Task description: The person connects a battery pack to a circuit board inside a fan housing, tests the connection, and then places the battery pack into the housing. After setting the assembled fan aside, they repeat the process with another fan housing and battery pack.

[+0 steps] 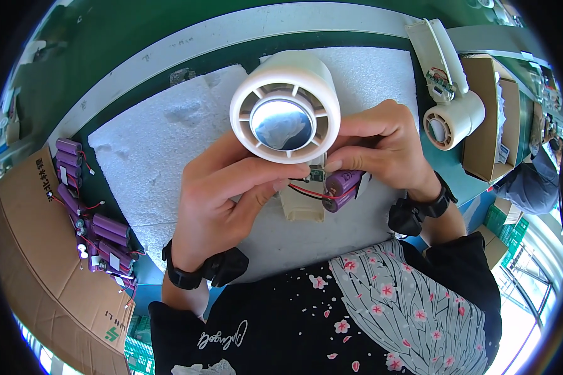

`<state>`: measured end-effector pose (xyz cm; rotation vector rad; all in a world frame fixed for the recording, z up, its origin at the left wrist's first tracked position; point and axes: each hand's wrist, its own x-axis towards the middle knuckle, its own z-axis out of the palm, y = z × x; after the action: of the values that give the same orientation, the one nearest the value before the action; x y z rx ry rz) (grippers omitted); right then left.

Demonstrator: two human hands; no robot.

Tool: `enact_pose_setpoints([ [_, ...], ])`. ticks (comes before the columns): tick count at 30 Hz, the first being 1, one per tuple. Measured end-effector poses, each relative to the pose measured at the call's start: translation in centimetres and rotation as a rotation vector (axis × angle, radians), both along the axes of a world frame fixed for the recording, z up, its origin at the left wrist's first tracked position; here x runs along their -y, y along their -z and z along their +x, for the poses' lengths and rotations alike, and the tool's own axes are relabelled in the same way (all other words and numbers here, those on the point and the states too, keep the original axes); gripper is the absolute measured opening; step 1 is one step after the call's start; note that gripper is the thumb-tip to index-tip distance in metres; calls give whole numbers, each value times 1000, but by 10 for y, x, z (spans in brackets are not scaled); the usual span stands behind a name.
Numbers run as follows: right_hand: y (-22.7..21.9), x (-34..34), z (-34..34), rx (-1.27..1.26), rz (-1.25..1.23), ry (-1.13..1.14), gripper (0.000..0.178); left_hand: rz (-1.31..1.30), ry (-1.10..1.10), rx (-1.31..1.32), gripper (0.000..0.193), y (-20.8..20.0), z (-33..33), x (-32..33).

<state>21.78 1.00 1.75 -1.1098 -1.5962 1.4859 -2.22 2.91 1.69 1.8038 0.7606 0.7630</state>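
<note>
In front of me is a cream handheld fan with a round spoked head and a shiny domed centre. Its handle is uncovered, showing a small green circuit board. My left hand is closed on the fan, fingers under its head and fingertips beside the board. My right hand is closed on the fan's other side, its thumb at the board's edge. A purple cylindrical battery with red and black wires hangs by the handle, below my right thumb. The fan head hides some fingertips.
White foam sheeting covers the green bench. Several purple wired batteries lie at left by a cardboard box. On the right, another opened fan lies beside an open carton. A person is at far right.
</note>
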Motion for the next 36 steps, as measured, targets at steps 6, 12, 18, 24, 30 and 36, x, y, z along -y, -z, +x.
enact_pose_setpoints([
  [6,1,0,-1,3,54,-4,30,-15,-6,13,24,0,0,0],
  [12,4,2,-3,-23,88,30,31,-19,-7,11,26,1,1,1],
  [18,3,2,-3,-26,44,30,33,-30,-4,15,27,2,1,1],
  [24,2,2,-3,-28,24,38,32,-8,4,14,28,3,0,0],
  [30,5,-1,0,-55,48,-33,31,6,-32,33,30,2,2,0],
  [36,7,1,-3,-57,50,27,24,21,-36,37,31,1,3,1],
])
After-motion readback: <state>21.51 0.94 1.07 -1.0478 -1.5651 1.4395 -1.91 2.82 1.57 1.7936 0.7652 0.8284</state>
